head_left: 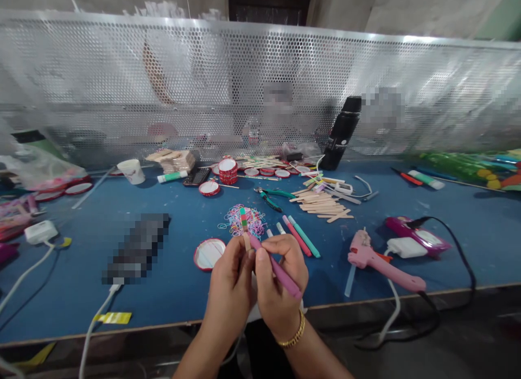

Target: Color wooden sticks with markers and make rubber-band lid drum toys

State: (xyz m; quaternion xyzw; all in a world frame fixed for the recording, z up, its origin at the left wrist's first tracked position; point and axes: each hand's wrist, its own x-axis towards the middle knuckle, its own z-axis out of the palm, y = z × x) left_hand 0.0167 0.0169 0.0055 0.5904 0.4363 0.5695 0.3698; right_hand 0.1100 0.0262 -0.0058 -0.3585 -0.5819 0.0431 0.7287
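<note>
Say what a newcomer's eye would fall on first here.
Likely first is the right hand, front and centre, holding a pink marker by the colour-banded stick in the left hand. Next may come the pink glue gun, right, on the blue table, and the black bottle by the perforated screen.

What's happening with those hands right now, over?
Left hand pinching a wooden stick, its far end coloured. Right hand holding a mauve marker, tip near the stick. Coloured loops piled beyond; no obstruction seen between marker and stick.
</note>
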